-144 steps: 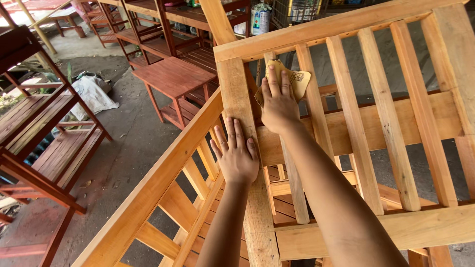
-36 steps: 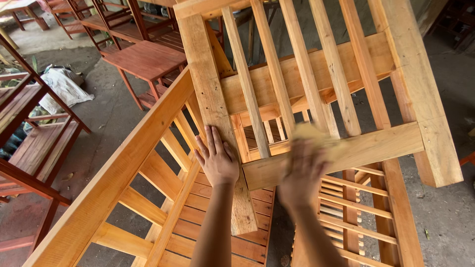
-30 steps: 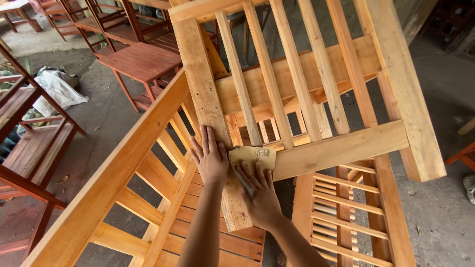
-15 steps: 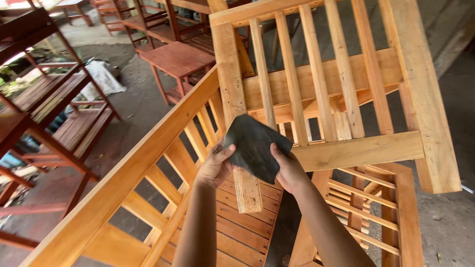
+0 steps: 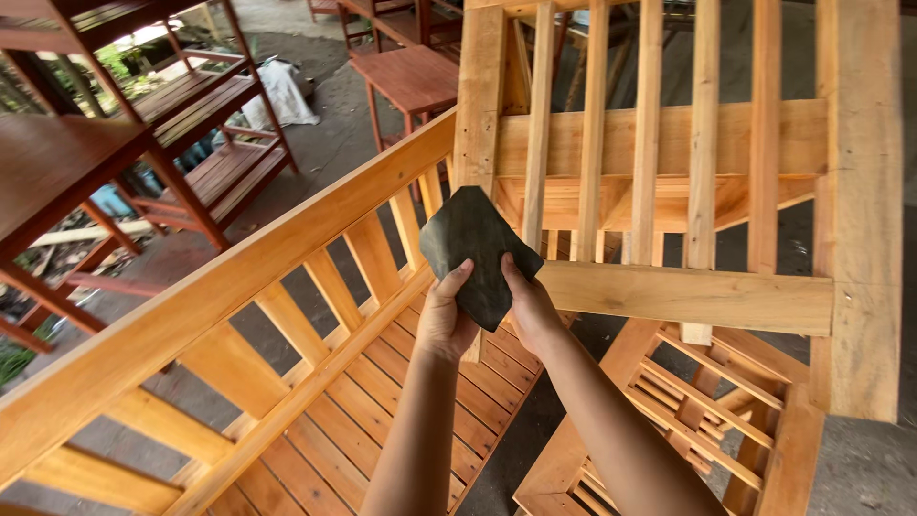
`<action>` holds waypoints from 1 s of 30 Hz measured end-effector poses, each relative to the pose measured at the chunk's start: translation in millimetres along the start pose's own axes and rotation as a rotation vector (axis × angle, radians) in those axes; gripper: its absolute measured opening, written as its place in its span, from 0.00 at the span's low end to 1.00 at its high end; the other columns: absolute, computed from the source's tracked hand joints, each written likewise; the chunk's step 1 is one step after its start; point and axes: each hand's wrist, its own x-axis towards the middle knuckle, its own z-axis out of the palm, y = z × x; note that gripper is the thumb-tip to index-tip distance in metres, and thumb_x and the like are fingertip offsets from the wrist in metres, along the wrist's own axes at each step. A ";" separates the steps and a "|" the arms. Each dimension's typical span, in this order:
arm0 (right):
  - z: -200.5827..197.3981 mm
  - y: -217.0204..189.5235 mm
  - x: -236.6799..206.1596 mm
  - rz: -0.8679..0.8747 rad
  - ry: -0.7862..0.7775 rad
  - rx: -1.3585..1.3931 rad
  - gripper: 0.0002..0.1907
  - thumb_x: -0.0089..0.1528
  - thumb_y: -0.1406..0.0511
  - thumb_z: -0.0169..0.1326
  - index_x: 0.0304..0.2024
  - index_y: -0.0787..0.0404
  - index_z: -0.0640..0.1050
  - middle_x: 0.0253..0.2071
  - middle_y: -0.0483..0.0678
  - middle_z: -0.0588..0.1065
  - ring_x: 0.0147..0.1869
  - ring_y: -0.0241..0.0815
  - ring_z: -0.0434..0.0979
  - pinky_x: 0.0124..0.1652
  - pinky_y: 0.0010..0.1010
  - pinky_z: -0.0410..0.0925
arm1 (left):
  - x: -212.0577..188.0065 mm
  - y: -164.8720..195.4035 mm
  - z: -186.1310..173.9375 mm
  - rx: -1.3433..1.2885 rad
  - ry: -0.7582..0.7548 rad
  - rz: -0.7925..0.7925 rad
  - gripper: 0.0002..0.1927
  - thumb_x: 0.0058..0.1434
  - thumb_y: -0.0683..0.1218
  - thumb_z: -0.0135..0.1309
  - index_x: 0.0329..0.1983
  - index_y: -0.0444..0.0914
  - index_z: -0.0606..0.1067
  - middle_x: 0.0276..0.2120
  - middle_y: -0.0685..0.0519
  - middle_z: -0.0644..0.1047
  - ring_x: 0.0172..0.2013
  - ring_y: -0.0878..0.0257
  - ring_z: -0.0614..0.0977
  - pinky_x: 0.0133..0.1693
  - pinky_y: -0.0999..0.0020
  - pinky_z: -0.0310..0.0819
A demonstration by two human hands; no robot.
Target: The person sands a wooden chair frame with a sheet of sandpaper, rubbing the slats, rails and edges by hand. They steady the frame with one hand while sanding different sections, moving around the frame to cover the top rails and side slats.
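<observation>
Around the person stood bare pale timber: a slatted frame [image 5: 669, 191] from twelve to three o'clock, a long rail [image 5: 220, 287] running toward nine, red-brown shelving [image 5: 143, 143] at ten over a grey floor. At centre, both hands pinched a dark sanding sheet [image 5: 475, 253], left hand [image 5: 447, 320] and right hand [image 5: 530, 311] gripping its lower edges with closed fingers. Its long axis ran from eleven down to five, its upper corner pointing toward eleven.

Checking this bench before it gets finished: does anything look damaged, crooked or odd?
Nothing stands out. The slats look straight and evenly spaced, the rail unbroken. Both hands, left hand and right hand, hold a dark, creased sheet in front of the post.
</observation>
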 end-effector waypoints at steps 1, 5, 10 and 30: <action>-5.2 -3.3 0.2 -0.045 0.006 -0.198 0.36 0.68 0.47 0.46 0.69 0.65 0.65 0.71 0.51 0.66 0.75 0.44 0.61 0.70 0.37 0.56 | -1.8 -1.0 -4.9 0.055 0.067 0.087 0.24 0.64 0.40 0.56 0.63 0.31 0.70 0.58 0.43 0.77 0.57 0.50 0.79 0.59 0.54 0.73; -49.2 -25.4 -2.6 -0.367 0.317 -1.433 0.37 0.70 0.44 0.35 0.71 0.63 0.64 0.69 0.57 0.66 0.75 0.49 0.62 0.73 0.44 0.56 | -10.2 2.1 -31.0 1.037 0.398 0.537 0.25 0.66 0.33 0.47 0.66 0.37 0.72 0.64 0.46 0.73 0.63 0.49 0.74 0.64 0.54 0.74; -97.6 -32.6 -6.4 -0.712 0.462 -2.178 0.32 0.73 0.46 0.30 0.74 0.49 0.64 0.72 0.54 0.63 0.78 0.55 0.56 0.73 0.56 0.38 | -16.5 -37.5 -53.3 2.326 0.370 0.419 0.42 0.63 0.40 0.49 0.79 0.45 0.49 0.78 0.52 0.48 0.74 0.43 0.46 0.68 0.40 0.40; -80.2 -32.3 -22.9 -0.564 0.527 -2.255 0.25 0.73 0.44 0.36 0.65 0.38 0.75 0.58 0.48 0.73 0.62 0.47 0.71 0.75 0.55 0.39 | -48.8 -73.2 -86.2 2.544 0.127 0.368 0.38 0.65 0.54 0.47 0.77 0.52 0.49 0.76 0.64 0.49 0.74 0.48 0.48 0.69 0.39 0.38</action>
